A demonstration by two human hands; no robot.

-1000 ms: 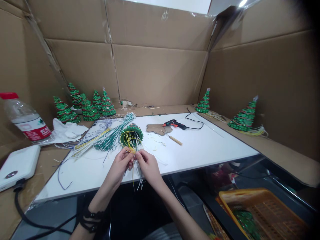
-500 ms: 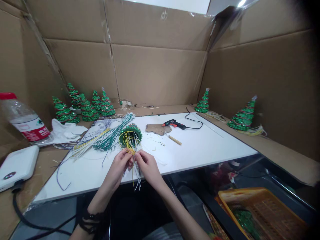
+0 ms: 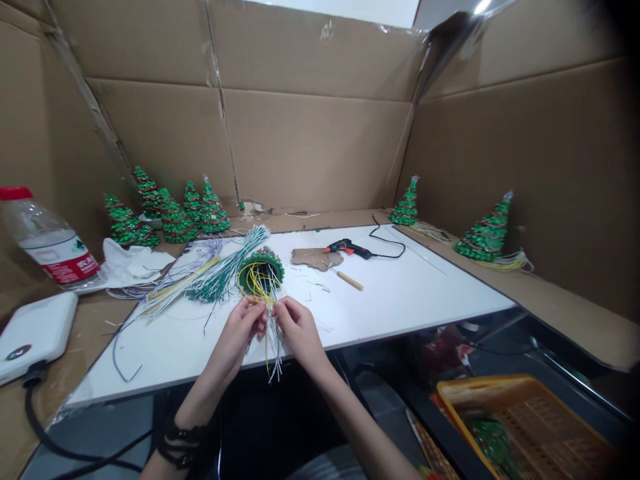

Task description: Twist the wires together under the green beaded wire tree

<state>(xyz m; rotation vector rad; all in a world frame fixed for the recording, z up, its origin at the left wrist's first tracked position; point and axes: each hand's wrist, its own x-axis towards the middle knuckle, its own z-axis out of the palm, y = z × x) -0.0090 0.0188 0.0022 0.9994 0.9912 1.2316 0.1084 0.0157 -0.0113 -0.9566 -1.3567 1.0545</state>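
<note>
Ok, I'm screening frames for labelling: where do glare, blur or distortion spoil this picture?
In the head view: a white overhead light glares, top right; black blur covers the upper right edge; the orange plastic basket looks soft; the clear red-capped plastic bottle leans, perhaps from lens distortion; thin yellow and white wires blur together.

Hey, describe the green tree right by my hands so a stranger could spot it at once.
On the white tabletop, look just beyond your left hand and right hand. The green tree there lies tipped over, its round hollow base facing you, with yellow and white wires spilling out toward your hands. The other trees stand upright near the cardboard walls.
</note>
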